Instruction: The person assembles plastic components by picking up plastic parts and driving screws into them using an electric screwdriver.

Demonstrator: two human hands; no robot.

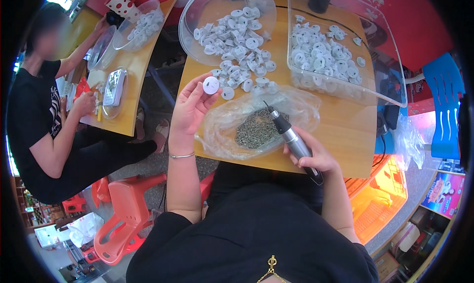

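My left hand (pixel 193 104) is raised over the table's left edge, its fingers pinching a small round white plastic part (pixel 211 85) with a dark mark on its face. In my right hand (pixel 316 154) is a silver and black electric screwdriver (pixel 296 144), wrapped by my fingers. Its thin bit points up and away, above a pile of small screws (pixel 262 128). The screws lie on a spread clear plastic bag (pixel 212 135). Just beyond my left hand, many more white parts (pixel 239 46) are heaped on the table.
A clear tub (pixel 185 31) lies behind the heap. At the right, a large clear bin (pixel 345 89) holds more white parts. An orange crate (pixel 380 199) stands below right, near a blue chair (pixel 444 105). On the left, another person (pixel 44 110) sits at a second table (pixel 140 71).
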